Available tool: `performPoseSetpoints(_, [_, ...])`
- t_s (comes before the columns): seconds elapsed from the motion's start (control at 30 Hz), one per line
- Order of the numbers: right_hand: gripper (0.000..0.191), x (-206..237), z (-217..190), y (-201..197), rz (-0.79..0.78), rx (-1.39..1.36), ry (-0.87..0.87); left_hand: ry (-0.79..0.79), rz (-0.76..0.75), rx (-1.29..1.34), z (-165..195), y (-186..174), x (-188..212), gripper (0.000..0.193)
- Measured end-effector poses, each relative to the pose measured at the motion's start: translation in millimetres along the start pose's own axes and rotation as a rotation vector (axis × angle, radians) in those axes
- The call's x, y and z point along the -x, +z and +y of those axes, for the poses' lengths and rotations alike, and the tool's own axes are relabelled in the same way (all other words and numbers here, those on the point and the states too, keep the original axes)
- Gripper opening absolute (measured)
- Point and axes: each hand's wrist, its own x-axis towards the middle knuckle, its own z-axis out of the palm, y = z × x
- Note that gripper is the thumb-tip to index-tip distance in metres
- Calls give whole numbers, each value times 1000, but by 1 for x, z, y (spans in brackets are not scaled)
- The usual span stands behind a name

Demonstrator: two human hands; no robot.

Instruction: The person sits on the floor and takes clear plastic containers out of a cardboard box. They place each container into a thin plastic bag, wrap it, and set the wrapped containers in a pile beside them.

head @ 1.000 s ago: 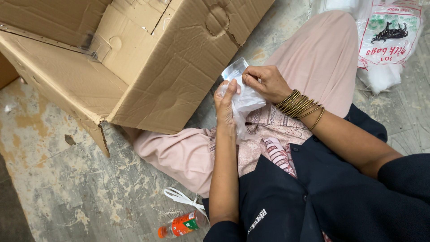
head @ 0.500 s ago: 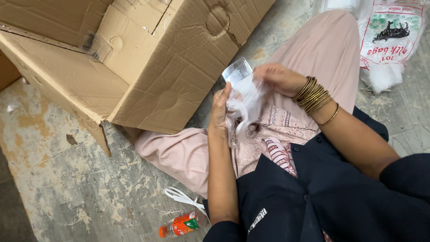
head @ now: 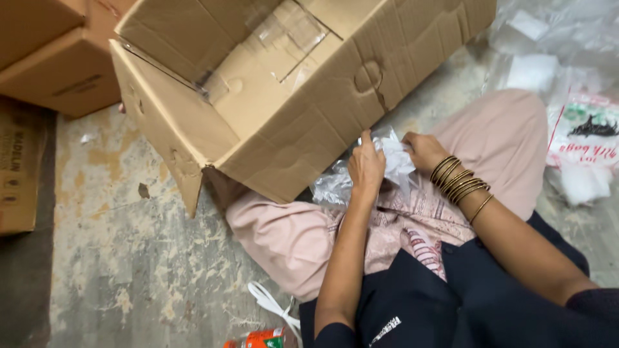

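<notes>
Two bare hands are seen from above, working together over the lap of a person seated on a worn concrete floor [head: 129,258]. A clear plastic bag [head: 394,161], crumpled and holding something white, is gripped between them just above the pink-clothed knees.

1. Left hand [head: 366,171]: the fingers are curled closed around the left side of the clear plastic bag, with the index finger raised along its upper edge. The forearm runs down toward the lower edge of the view.

2. Right hand [head: 422,149]: the fingers are closed on the right side of the same bag, pinching its upper part. A stack of gold bangles [head: 459,183] is worn at the wrist just behind it.

3. Position of the bag: it is held off the lap, touching both hands, just beside the lower front wall of a large open cardboard box [head: 290,96]. A loose tail of clear film hangs from it toward the left, against the box.

4. Surroundings: the box lies tilted with its opening facing up and left, its flaps spread. More closed cartons [head: 58,58] are stacked at upper left. A printed plastic sack [head: 583,138] and crumpled clear wrapping lie at right. An orange bottle [head: 258,338] and a white strap [head: 274,306] lie on the floor near the lower edge.
</notes>
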Motion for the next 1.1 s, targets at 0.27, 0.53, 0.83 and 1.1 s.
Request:
performPoseSetpoints(0.27, [46, 1, -16, -18, -174, -109, 257, -22, 27, 224, -14, 12, 3, 43])
performPoseSetpoints(0.53, [40, 14, -27, -23, -115, -195, 247, -38, 43, 248, -16, 16, 7, 40])
performPoseSetpoints(0.83, [40, 18, -43, -33, 83, -439, -201, -139, 76, 899, -41, 29, 8, 18])
performPoseSetpoints(1.1, [27, 13, -26, -9, -168, -979, 52, -129, 130, 1348, -44, 44, 8, 12])
